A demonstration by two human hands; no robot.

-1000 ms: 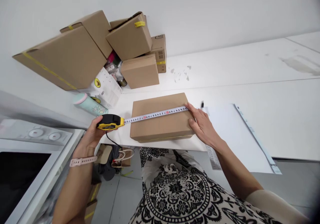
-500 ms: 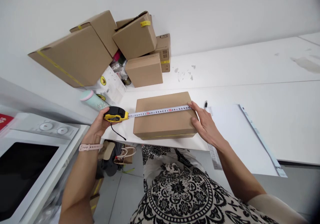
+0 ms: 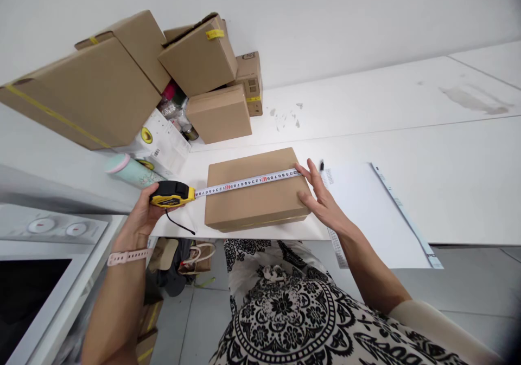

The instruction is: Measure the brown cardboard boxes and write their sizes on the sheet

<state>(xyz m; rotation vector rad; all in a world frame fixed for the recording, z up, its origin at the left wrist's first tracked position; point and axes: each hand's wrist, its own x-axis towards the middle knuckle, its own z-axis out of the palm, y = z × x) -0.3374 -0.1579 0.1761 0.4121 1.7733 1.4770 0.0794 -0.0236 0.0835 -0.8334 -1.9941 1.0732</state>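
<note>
Item in hand: a yellow-and-black tape measure, left of the frame's centre, level with the near edge of the table. The left hand, wearing a pink wristband, has its grip wrapped round the casing; a black strap hangs below it. The blade is drawn out across the top of a closed cardboard box at mid-frame, markings facing up and reading upside down in this view. A short length bridges the gap between casing and box.

The right hand is at the box's right end. Its grip is wide, thumb and fingers spread; a fingertip meets the blade's end and the thumb touches the box lower down.

Right of this hand lie white sheets, overhanging the table's near edge, with a dark pen near their upper left corner. Further cardboard boxes are stacked at upper left, above a pale green bottle.
</note>
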